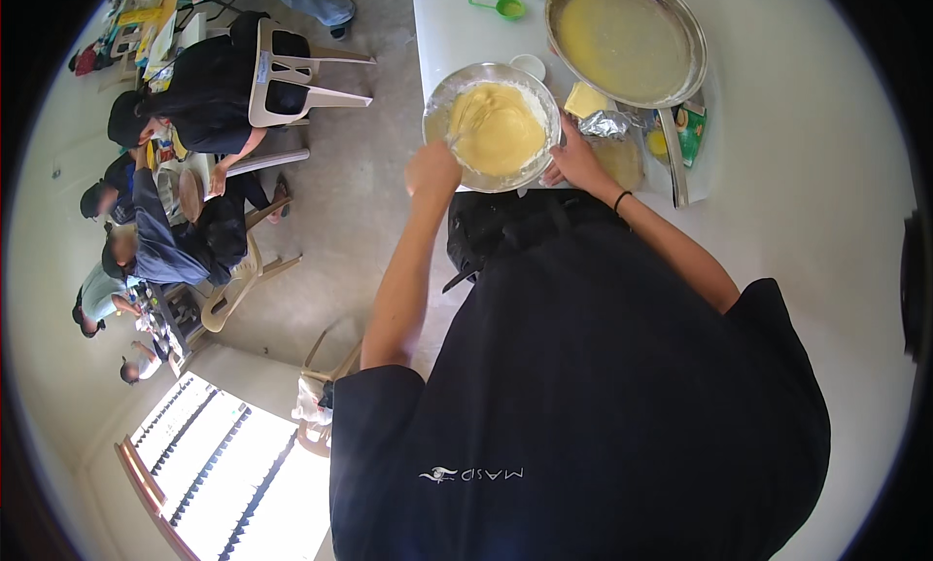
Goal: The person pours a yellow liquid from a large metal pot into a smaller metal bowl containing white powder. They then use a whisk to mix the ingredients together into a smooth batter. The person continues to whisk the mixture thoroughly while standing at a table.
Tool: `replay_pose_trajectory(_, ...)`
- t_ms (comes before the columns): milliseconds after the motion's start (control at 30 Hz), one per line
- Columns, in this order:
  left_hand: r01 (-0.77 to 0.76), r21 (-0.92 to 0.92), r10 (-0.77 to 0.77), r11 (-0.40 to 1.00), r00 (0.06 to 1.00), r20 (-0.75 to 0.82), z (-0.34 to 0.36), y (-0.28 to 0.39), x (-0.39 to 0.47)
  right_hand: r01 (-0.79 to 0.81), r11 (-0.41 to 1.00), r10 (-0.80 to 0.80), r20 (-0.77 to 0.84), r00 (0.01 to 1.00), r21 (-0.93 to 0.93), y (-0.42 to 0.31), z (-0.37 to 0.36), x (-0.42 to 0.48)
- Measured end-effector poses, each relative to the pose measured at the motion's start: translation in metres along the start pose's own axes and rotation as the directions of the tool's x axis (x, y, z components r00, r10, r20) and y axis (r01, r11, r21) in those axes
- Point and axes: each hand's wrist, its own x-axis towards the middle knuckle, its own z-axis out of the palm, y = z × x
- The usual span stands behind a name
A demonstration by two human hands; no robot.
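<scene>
My left hand (434, 171) grips a wire whisk (474, 120) at the left side of a metal mixing bowl (439, 112). The whisk's wires sit in a smooth, pale yellow batter (510, 142), and its handle is hidden in my fist. White flour-like powder clings to the bowl's inner wall, mostly on the right. At the bowl's right rim, my right hand (581, 161) holds its side, the fingers partly hidden. The bowl rests at the near edge of a white table (453, 39).
Right of the bowl lie a yellow block like butter (584, 100), crumpled foil (605, 123) and a green packet (691, 132). A metal frying pan (704, 50) with yellow residue juts its handle (674, 167) nearward. Behind are a green measuring cup (510, 7) and a small white cup (530, 66). Several people sit leftward.
</scene>
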Motion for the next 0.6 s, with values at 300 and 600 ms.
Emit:
replay_pose_trajectory(300,-0.072,-0.061,0.070,0.996,0.997,-0.031,0.019,-0.007,-0.009,-0.288,0.931,0.208,0.322,0.923,0.224,0.008,-0.005,0.002)
replay_pose_trajectory(600,-0.066,0.028,0.067,0.997,0.997,-0.048,0.011,0.000,-0.024,-0.290,0.937,0.219,0.318,0.922,0.194,-0.007,-0.001,-0.007)
